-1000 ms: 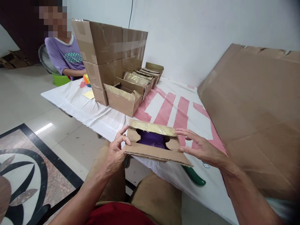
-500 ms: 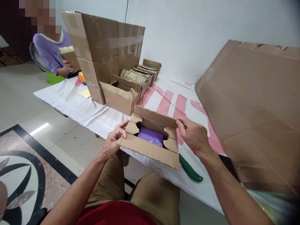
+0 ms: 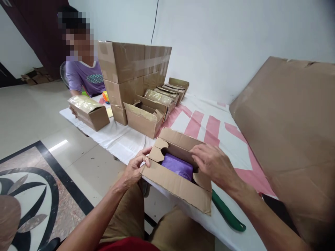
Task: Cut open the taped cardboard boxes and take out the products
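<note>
A small open cardboard box [image 3: 175, 184] sits at the table's near edge with a purple packet [image 3: 177, 166] inside. My left hand [image 3: 134, 169] pinches the box's left end flap between thumb and fingers. My right hand [image 3: 212, 163] lies over the right end flap, fingers curled down onto it beside the packet. The far flap stands up and the near flap hangs out towards me.
A row of taped small boxes [image 3: 157, 104] and a tall carton [image 3: 133, 75] stand further along the white-and-red cloth [image 3: 201, 129]. Another person [image 3: 83, 75] at the far end holds a taped box [image 3: 89, 112]. A big flat cardboard sheet [image 3: 290, 132] leans on the right. A green handle [image 3: 227, 214] lies by the box.
The far flap has been lifted open and the purple packet shows more. My right hand came down onto the right flap. The other person set a taped box on the table.
</note>
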`<state>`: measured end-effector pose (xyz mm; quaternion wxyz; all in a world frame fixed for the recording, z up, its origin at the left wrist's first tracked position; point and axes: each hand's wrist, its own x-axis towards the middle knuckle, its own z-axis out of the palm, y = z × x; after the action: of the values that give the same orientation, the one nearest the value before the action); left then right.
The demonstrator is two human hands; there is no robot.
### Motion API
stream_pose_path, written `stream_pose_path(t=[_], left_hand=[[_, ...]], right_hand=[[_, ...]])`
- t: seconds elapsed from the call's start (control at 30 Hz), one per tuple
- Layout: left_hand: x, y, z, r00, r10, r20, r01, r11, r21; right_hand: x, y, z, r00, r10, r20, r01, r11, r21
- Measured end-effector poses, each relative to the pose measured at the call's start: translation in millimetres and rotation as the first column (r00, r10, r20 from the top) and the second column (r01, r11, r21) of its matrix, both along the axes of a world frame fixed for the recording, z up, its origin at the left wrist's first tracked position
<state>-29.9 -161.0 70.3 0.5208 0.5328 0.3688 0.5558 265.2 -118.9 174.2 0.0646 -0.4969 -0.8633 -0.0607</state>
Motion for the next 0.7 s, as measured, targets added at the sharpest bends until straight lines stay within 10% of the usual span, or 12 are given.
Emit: stream_pose_path(t=[0.2,0.47,0.7], left_hand=[[3.7,1.3,-1.5,1.000,0.021,0.001,-0.021,1.000,-0.005],[5.8,3.2,-5.0,1.000,0.025,-0.001,-0.025,1.000,0.005],[6.7,3.8,-3.2,0.998,0.058,-0.041,-0.058,0.998,0.002]], right_hand=[[-39.7,-3.1,-3.7,0.955,0.164,0.246,-0.063,0.926,-0.372],[-56.0,10.2,-28.6,0.955,0.118,0.271,-0.031,0.952,-0.305],[-43.5,-0.5,-6.8,0.998,0.010,0.054,0.001,0.979,-0.204]])
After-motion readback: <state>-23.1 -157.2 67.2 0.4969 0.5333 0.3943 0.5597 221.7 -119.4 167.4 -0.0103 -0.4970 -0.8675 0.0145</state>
